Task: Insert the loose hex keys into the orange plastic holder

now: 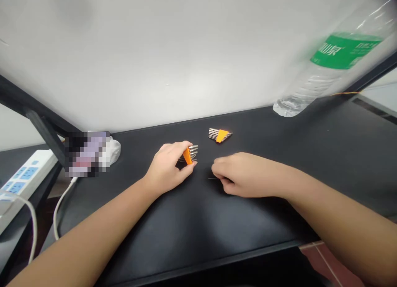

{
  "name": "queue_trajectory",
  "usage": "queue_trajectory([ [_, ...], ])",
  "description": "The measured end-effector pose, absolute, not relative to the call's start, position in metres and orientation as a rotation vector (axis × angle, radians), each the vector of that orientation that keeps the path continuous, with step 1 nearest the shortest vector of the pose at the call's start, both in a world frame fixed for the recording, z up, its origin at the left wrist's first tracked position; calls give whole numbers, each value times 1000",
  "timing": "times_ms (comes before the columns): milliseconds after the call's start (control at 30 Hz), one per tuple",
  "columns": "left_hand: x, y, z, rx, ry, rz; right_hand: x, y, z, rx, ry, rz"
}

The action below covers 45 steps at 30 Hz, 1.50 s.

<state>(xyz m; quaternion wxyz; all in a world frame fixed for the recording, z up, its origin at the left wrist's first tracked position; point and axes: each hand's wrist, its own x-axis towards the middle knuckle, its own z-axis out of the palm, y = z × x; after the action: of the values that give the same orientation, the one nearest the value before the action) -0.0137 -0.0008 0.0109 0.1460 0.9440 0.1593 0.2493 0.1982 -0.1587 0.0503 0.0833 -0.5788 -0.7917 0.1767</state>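
The left hand (167,167) is closed around a hex key set (190,154), its fingers curled over the set's orange holder and its fingertips near the table (198,237). The set's silver keys fan out in a short stack, their ends sticking out past the holder toward the far side of the table. The right hand (242,174) sits just beside the left, low over the table, with its fingers curled downward. A thin metal key (212,178) lies by its fingertips and runs under them; whether the hand grips it cannot be told. A second set (219,135) lies apart on the black tabletop, farther out and between the two hands. It has the same orange holder, set at an angle, and a neat row of silver keys pointing left. Toward the far right, a clear water bottle (338,59) with a green label shows blurred, its base near the table's far edge. At the far left are a pixelated object (88,154) and a white bag (112,151). Beyond the table's left edge lies a white power strip (25,175), with a white cable (58,212) curving down from near it.
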Motion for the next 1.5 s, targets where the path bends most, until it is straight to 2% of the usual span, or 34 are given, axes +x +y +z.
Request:
queue_trajectory([
  [233,-13,-2,10,2769,362,751,190,-144,37,-1632,-2105,347],
  [1067,-14,-3,8,2861,393,711,188,-142,28,-1624,-2105,349],
  [1500,-14,1,3,2910,391,706,192,-146,29,-1680,-2207,103],
])
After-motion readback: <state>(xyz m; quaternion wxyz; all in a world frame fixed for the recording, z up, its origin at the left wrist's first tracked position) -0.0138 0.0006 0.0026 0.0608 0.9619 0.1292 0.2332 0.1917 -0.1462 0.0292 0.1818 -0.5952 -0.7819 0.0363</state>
